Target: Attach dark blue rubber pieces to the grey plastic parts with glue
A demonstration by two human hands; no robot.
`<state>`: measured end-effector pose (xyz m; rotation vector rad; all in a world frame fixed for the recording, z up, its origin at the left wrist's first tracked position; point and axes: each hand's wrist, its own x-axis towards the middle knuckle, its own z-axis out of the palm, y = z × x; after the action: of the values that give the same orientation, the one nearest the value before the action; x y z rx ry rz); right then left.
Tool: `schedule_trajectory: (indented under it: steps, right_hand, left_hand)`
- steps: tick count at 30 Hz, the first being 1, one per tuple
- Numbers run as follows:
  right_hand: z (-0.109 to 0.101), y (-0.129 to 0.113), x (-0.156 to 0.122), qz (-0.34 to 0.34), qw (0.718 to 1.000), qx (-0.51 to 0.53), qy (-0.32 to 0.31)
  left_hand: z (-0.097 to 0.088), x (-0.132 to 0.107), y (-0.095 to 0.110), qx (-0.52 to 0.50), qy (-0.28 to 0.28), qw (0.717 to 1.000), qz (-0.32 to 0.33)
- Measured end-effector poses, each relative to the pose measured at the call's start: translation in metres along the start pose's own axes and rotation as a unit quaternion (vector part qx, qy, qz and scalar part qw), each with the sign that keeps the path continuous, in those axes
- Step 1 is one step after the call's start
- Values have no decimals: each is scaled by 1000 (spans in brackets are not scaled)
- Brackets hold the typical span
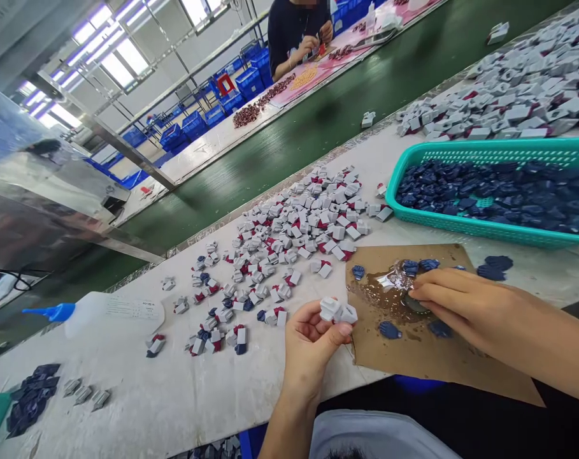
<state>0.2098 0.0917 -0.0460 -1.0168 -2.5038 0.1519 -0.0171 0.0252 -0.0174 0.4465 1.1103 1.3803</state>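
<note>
My left hand (313, 347) is closed round two or three small grey plastic pieces (337, 311), held just above the table's near edge. My right hand (449, 299) rests on a brown cardboard sheet (413, 357), its fingertips pinched on a small dark part in a wet, glossy glue patch (385, 290). A few dark blue parts (389, 329) lie on the cardboard around that patch. A big heap of grey and red pieces (293, 236) spreads over the white table beyond my left hand.
A teal basket (461, 224) of dark blue parts stands at the right, with a second grey heap (509, 89) behind it. A white squeeze bottle with blue nozzle (102, 312) lies at left. Across the green conveyor belt (318, 127) another person (299, 32) works.
</note>
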Motion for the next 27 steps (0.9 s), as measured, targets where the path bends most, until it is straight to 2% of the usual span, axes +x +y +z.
schedule_trajectory:
  steps: [3, 7, 10, 13, 23, 27]
  right_hand:
    - [-11, -8, 11, -22, 998, 34, 52]
    - [-29, -34, 24, 65, 975, 185, 107]
    - [-36, -50, 30, 96, 956, 260, 93]
    - [-38, -58, 34, 89, 951, 284, 82]
    - [-35, -59, 36, 87, 946, 305, 72]
    - [-32, -63, 35, 64, 948, 306, 60]
  left_hand:
    - [1, -3, -1, 22, -29, 999, 5]
    - [6, -6, -1, 44, -56, 997, 16]
    - [9, -9, 0, 59, -57, 996, 23]
    - [11, -11, 0, 88, -54, 994, 27]
    - [9, -12, 0, 114, -64, 991, 41]
    - [11, -12, 0, 128, -72, 988, 40]
